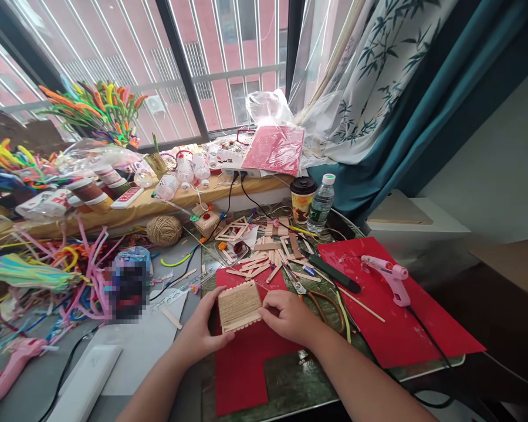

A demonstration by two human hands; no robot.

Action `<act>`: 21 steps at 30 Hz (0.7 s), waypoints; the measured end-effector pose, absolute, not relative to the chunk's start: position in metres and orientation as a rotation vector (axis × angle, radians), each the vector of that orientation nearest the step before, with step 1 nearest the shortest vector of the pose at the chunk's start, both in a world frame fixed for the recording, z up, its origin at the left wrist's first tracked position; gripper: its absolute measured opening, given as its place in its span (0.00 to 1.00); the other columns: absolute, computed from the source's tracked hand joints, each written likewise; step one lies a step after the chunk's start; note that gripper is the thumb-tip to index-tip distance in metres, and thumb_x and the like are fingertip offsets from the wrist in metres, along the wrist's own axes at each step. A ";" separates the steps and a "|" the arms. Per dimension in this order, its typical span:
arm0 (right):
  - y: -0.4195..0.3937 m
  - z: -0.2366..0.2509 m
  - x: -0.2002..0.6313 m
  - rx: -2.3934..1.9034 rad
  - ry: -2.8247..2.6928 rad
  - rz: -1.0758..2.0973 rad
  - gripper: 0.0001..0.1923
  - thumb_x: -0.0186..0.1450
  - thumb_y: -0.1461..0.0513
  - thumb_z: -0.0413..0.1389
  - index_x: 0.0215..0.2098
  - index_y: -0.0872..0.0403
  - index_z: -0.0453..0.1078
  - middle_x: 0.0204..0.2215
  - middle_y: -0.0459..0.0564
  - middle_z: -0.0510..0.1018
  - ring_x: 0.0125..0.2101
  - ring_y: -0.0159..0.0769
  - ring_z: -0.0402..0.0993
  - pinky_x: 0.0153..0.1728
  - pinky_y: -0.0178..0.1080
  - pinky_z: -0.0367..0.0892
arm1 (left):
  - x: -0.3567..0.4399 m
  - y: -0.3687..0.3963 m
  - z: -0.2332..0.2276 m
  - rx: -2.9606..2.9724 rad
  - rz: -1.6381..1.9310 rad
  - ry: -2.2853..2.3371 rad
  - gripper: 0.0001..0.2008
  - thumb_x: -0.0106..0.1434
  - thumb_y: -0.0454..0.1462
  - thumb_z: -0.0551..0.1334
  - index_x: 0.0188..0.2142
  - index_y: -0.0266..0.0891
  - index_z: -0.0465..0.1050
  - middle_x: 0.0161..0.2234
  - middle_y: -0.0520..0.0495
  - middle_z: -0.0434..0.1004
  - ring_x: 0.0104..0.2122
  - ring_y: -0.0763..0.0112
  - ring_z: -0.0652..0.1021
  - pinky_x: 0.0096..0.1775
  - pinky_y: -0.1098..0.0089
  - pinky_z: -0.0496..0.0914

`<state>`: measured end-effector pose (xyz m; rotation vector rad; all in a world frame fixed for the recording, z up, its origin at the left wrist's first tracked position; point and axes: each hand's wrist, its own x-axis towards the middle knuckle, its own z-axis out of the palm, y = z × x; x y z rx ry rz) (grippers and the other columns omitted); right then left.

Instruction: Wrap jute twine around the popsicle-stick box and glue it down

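Note:
A small panel of wooden sticks wrapped in jute twine rests over a red felt sheet. My left hand grips its left and lower edge with the thumb under it. My right hand pinches its right edge with the fingertips. Both hands hold the panel together near the table's front.
Loose wooden sticks and scissors lie just behind. A pink glue gun stands on a second red sheet to the right. A twine ball, pipe cleaners, a coffee cup and a water bottle crowd the back.

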<state>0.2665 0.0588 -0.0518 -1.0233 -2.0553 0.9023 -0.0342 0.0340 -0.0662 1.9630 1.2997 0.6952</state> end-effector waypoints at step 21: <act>0.062 -0.057 0.266 -1.094 -1.958 0.933 0.10 0.73 0.63 0.56 0.32 0.51 0.70 0.30 0.45 0.75 0.34 0.37 0.73 0.37 0.36 0.64 | -0.036 0.046 -0.032 2.210 0.374 1.459 0.44 0.59 0.48 0.71 0.70 0.41 0.58 0.68 0.34 0.67 0.65 0.44 0.72 0.64 0.50 0.69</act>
